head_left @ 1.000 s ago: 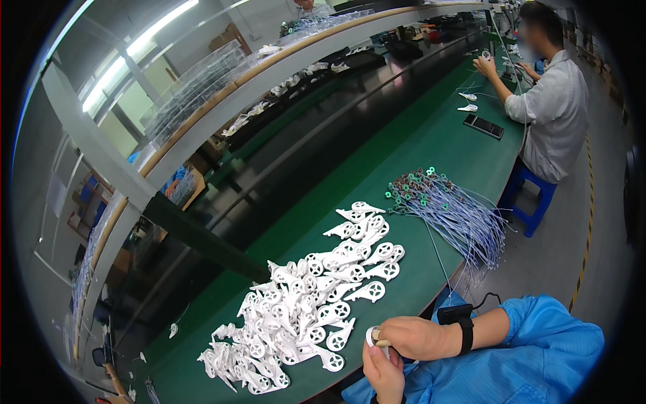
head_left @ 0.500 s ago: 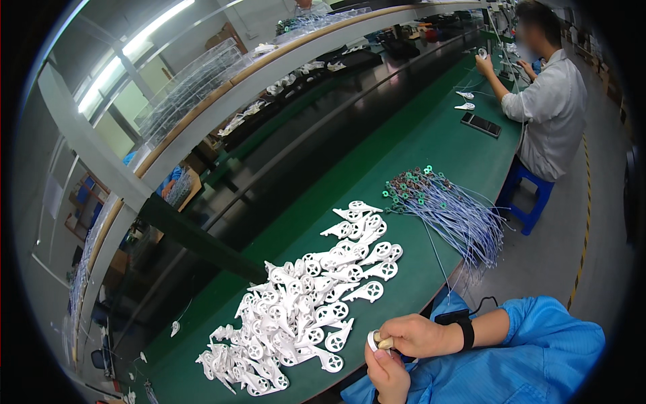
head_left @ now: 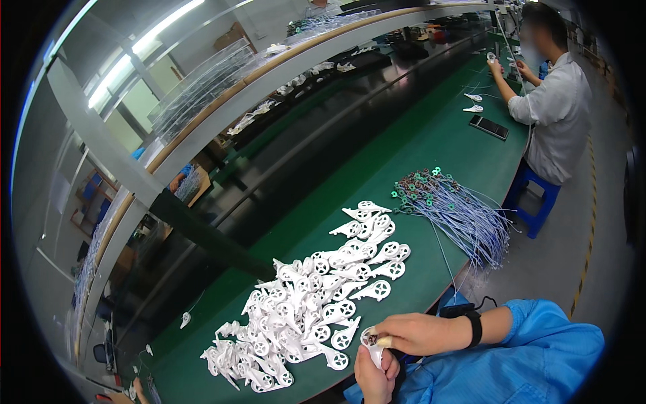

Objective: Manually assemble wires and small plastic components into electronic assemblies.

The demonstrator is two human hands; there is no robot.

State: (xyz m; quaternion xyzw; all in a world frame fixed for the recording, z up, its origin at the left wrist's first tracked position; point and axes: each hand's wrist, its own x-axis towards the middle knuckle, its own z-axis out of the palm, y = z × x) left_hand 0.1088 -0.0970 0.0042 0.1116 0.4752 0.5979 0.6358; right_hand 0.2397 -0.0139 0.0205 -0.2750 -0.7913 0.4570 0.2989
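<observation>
Near the table's front edge, my left hand (head_left: 374, 378) is closed around a white plastic housing (head_left: 369, 351) with a round head. My right hand (head_left: 420, 334) comes in from the right, its fingertips pinched together at that round head. Pale yellow covers sit on the fingertips. A small dark-brown bit shows under them, too small to name. To the left of my hands lies a heap of similar white housings (head_left: 296, 303), each with a spoked round end and a tapered tail. Beyond them is a bundle of thin bluish-white cables (head_left: 464, 219) with green and brown ends.
The green table (head_left: 431, 151) runs away to the upper right, with a phone (head_left: 489, 127) on it. A person in a light shirt (head_left: 555, 101) sits there on a blue stool (head_left: 535, 198), holding a white part. A shelf post (head_left: 202, 232) and long shelf stand on the left.
My right fingertips have shifted on the white housing, whose round head now shows more, with a brown bit at it. The whole view has shifted slightly.
</observation>
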